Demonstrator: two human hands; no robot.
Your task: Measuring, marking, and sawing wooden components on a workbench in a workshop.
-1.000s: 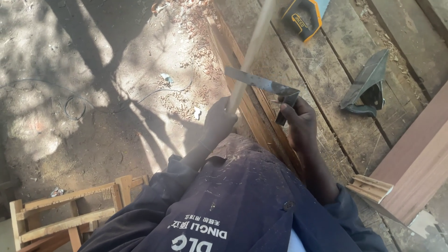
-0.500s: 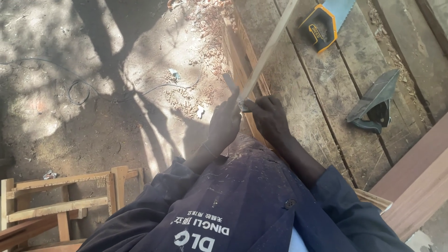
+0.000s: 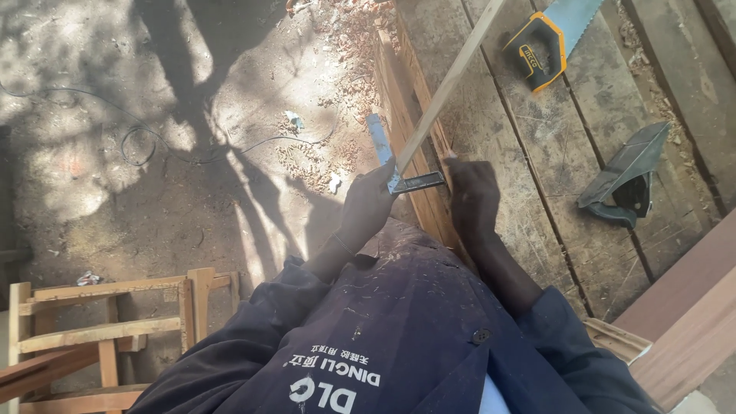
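My left hand (image 3: 366, 205) grips a try square (image 3: 381, 146) at its corner, where the metal blade meets the dark stock. It presses the square against the near end of a long thin wooden strip (image 3: 454, 73), which slants up and away over the workbench (image 3: 529, 230). My right hand (image 3: 473, 195) is just right of the square's stock, its curled fingertips touching the strip at the bench's edge. Whether those fingers pinch something small is hidden. My dark blue work jacket fills the bottom of the view.
A yellow-and-black hand saw (image 3: 546, 46) lies at the back of the plank bench, and a grey-black tool (image 3: 625, 175) lies at its right. Reddish boards (image 3: 690, 322) lean at the lower right. A wooden frame (image 3: 107, 331) stands at the lower left. A cable (image 3: 153, 142) and wood shavings lie on the dirt ground.
The try square, a second ago in my right hand, is now in my left hand against the strip. My right hand has let go of it and moved up to the strip.
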